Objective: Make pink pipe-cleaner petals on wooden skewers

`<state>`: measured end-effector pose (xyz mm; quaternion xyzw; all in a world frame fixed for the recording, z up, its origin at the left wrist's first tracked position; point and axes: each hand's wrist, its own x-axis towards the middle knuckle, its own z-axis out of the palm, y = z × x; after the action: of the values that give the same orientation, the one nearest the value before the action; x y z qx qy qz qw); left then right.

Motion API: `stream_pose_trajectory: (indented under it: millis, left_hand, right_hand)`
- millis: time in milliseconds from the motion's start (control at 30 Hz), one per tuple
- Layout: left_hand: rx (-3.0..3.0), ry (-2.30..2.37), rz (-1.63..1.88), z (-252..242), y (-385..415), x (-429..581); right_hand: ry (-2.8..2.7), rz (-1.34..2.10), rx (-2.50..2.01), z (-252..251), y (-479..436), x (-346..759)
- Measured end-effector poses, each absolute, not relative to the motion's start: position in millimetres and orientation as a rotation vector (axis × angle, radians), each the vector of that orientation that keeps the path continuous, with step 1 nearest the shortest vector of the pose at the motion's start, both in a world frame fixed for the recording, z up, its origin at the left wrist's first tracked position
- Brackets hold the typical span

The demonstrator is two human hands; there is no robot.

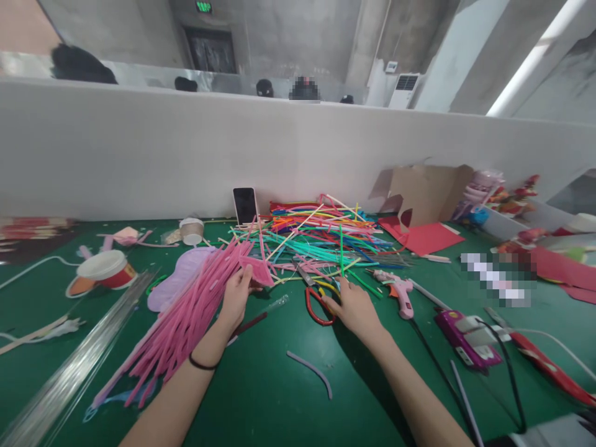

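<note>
Head view | green table [261,403] | mixed pipe cleaners [316,237] lie at back | pink bundle [186,310] lies left | hands apart: right hand [354,304] at red-handled scissors [309,305], grip unclear; left hand [237,293] pinches pink piece [261,271] beside bundle's far end

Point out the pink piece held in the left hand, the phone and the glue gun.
Pink piece [259,271]: head view, on its flat face.
Phone [245,205]: head view, on its dark screen.
Glue gun [405,299]: head view, on its pink handle.
</note>
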<state>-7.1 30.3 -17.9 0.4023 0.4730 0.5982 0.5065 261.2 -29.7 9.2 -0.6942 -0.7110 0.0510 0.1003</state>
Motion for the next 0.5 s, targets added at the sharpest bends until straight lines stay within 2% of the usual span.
stream_pose_trajectory:
  millis: [233,500]
  left_hand:
    - [0.679,0.933,1.606,-18.5,37.2,-11.4]
    - [0.566,0.909,1.601,-14.2,38.7,-12.0]
  right_hand:
    - [-2.121,-0.092,-2.005,0.2,-32.3,244.5]
    - [-2.150,-0.254,-1.942,-3.4,-32.8,238.4]
